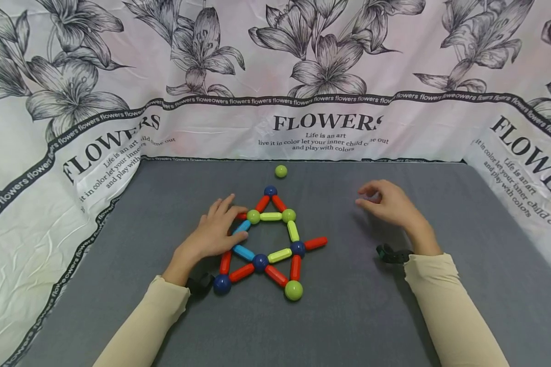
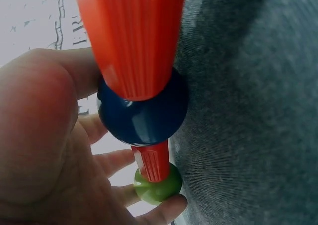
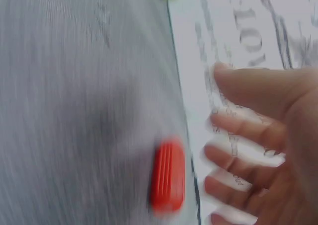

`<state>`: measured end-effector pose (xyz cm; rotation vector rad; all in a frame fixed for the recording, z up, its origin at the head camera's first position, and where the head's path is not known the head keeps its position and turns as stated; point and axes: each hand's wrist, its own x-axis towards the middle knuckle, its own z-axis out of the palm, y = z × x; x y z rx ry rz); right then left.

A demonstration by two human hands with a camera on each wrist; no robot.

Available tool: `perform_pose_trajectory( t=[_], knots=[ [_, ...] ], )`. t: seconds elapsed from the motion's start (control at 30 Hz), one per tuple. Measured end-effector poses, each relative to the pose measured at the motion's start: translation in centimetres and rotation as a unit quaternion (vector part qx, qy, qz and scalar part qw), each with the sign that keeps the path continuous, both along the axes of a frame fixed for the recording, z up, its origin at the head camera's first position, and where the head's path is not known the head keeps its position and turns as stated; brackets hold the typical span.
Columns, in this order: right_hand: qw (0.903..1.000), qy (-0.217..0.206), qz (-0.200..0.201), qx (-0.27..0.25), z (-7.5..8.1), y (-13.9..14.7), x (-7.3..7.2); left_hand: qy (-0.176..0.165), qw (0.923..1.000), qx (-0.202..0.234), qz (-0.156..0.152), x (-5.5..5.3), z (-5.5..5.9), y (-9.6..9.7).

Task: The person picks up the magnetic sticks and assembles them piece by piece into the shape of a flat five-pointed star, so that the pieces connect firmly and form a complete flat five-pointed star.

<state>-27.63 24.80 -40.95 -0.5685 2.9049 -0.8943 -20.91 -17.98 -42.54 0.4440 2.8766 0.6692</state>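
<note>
On the grey table lies a flat star-like figure of rods and balls. Over its left side rests my left hand point(image 1: 216, 232), fingers spread, hiding some pieces. In the left wrist view its thumb lies by a dark blue ball point(image 2: 144, 108), and a fingertip touches a green ball point(image 2: 158, 184) joined to it by a red rod point(image 2: 153, 161). My right hand point(image 1: 390, 204) hovers right of the figure, fingers loosely bent, nothing seen between them. A loose-looking red rod point(image 3: 168, 178) shows beside that hand in the right wrist view; the hand hides it in the head view.
One green ball point(image 1: 281, 171) lies alone near the table's back edge. A red rod point(image 1: 316, 243) sticks out rightward from a blue ball point(image 1: 298, 248). Behind the table hangs a flower-printed cloth point(image 1: 326, 127), which also borders both sides.
</note>
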Motion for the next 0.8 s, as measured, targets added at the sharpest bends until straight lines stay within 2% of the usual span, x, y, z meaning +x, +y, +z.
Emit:
perform_pose_trajectory(
  t=[0.1, 0.17, 0.23, 0.4, 0.47, 0.6, 0.7, 0.8],
  knots=[
    [0.9982, -0.030, -0.018, 0.048, -0.5, 2.0, -0.3, -0.002, 1.0000, 0.000, 0.005, 0.0, -0.1, 0.1],
    [0.9968, -0.052, -0.019, 0.057, -0.9, 2.8, -0.6, -0.002, 1.0000, 0.002, 0.008, -0.1, -0.1, 0.2],
    [0.9969, -0.057, -0.017, 0.052, -1.3, 3.2, -0.8, -0.002, 1.0000, 0.001, 0.006, 0.0, -0.1, 0.2],
    [0.9996, -0.029, -0.006, 0.005, -2.4, 2.1, -1.1, 0.005, 0.9999, -0.007, -0.015, 0.2, -0.3, 0.3],
    [0.9992, -0.028, 0.010, -0.029, -2.9, 1.0, -1.1, 0.004, 0.9997, -0.006, -0.022, 0.3, -0.3, 0.4],
    [0.9930, -0.055, 0.060, -0.086, -3.2, -2.0, -0.6, -0.002, 0.9995, -0.001, -0.033, 0.4, -0.2, 0.6],
    [0.9877, -0.064, 0.104, -0.098, -3.3, -4.2, 0.0, -0.002, 0.9994, -0.002, -0.036, 0.4, -0.1, 0.6],
    [0.9848, -0.049, 0.136, -0.095, -3.4, -5.8, 0.6, -0.002, 0.9993, -0.002, -0.037, 0.5, -0.1, 0.7]
  ],
)
